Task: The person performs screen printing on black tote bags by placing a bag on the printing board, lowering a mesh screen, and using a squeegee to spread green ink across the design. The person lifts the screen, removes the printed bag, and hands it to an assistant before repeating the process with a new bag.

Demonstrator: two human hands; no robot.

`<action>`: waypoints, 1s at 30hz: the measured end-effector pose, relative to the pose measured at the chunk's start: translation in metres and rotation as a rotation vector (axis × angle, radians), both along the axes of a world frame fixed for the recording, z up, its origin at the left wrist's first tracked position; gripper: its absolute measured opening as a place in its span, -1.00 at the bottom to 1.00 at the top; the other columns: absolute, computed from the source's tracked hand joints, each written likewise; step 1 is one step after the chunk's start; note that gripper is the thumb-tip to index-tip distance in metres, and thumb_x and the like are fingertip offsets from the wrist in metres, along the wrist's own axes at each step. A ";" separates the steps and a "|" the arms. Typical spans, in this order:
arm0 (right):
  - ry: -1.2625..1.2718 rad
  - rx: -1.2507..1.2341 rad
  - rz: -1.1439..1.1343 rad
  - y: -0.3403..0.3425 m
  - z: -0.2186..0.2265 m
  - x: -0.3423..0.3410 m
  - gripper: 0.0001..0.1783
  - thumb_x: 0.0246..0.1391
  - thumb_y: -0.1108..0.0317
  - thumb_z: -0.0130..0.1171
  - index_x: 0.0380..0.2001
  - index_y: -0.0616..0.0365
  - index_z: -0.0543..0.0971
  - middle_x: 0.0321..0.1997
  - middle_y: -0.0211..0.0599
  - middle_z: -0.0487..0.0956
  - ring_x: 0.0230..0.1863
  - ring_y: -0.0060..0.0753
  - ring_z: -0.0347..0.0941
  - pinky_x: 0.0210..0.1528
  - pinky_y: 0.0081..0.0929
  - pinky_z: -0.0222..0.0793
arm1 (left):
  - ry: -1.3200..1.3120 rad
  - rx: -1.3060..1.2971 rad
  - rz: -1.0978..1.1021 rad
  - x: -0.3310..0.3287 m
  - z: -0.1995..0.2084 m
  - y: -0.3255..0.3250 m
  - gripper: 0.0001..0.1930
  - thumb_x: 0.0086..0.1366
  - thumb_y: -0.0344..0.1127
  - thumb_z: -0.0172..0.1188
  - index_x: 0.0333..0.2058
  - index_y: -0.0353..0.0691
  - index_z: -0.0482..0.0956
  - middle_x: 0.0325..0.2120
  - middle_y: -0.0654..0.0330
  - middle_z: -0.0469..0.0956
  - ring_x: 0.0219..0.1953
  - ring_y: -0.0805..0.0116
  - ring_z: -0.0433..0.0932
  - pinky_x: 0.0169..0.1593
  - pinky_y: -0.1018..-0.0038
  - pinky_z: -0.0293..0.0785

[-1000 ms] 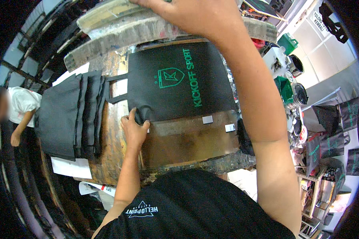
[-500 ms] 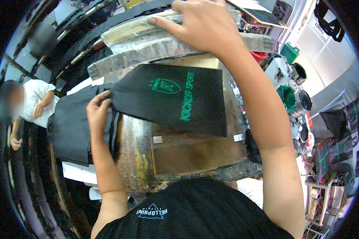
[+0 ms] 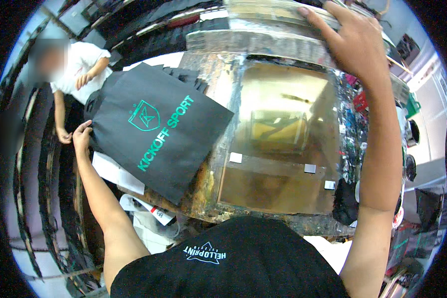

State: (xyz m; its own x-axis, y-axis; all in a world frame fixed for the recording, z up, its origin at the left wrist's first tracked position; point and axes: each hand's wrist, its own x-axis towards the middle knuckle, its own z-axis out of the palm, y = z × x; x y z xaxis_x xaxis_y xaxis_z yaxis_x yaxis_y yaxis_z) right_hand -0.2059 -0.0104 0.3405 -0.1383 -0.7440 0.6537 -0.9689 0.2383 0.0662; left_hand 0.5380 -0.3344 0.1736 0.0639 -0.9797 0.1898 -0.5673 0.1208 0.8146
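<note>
A person's left hand pinches the far-left edge of a black bag between thumb and fingers. The bag, printed in green with a shield and lettering, lies slanted over a stack of black bags at the left of a paint-stained worktop. The right hand is at a pale, stained frame beyond the worktop, its thumb spread from the other fingers; whether they grip the frame, I cannot tell. To the right of the bag is a glossy brown board bearing 3 small white tabs. At the left, near the left hand, stands another person in a white shirt.
</note>
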 end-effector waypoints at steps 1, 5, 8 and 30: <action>0.011 -0.108 0.098 -0.003 -0.007 -0.008 -0.28 0.27 -0.37 0.08 -0.09 0.14 0.69 -0.21 -0.02 0.70 -0.10 0.06 0.61 0.11 0.00 0.31 | -0.041 -0.052 0.080 0.041 0.005 0.001 -0.64 0.29 -0.53 0.20 0.06 -0.33 0.71 -0.20 0.26 0.72 -0.28 0.53 0.56 -0.15 0.60 0.45; 0.099 -0.039 0.034 0.000 -0.006 -0.014 -0.29 0.35 -0.32 0.00 0.00 0.14 0.69 -0.10 0.09 0.70 0.01 0.15 0.61 0.10 0.01 0.37 | -0.599 -0.395 0.545 -0.061 -0.010 0.037 -0.62 0.25 -0.33 0.36 0.06 -0.18 0.72 -0.07 -0.13 0.69 -0.10 -0.10 0.67 0.12 0.12 0.55; 0.130 -0.012 0.084 -0.002 -0.007 -0.011 -0.32 0.36 -0.28 0.00 0.03 0.14 0.68 -0.08 0.08 0.70 0.01 0.15 0.61 0.09 -0.02 0.39 | -0.362 -0.782 0.215 -0.174 -0.013 0.114 -0.73 0.37 -0.29 0.34 -0.01 -0.25 0.70 -0.07 0.01 0.63 0.06 0.08 0.57 0.21 0.25 0.45; -0.036 0.133 -0.136 -0.028 0.041 -0.008 0.06 0.33 -0.60 -0.38 -0.12 0.25 0.68 -0.14 -0.02 0.70 -0.01 -0.21 0.58 0.09 -0.12 0.52 | 0.791 0.759 -0.967 -0.593 -0.120 0.227 -0.51 0.65 -0.07 -0.03 0.26 -0.39 0.45 0.07 0.00 0.61 0.08 0.23 0.60 0.22 0.30 0.55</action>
State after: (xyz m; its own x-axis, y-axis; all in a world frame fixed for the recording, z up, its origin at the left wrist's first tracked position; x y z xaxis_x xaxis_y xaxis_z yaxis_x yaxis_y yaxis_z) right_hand -0.2140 -0.0388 0.3814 -0.2653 -0.7963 0.5436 -0.9307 0.3588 0.0714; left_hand -0.0545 -0.1075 0.0535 -0.8233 -0.5469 -0.1521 0.1009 -0.4046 0.9089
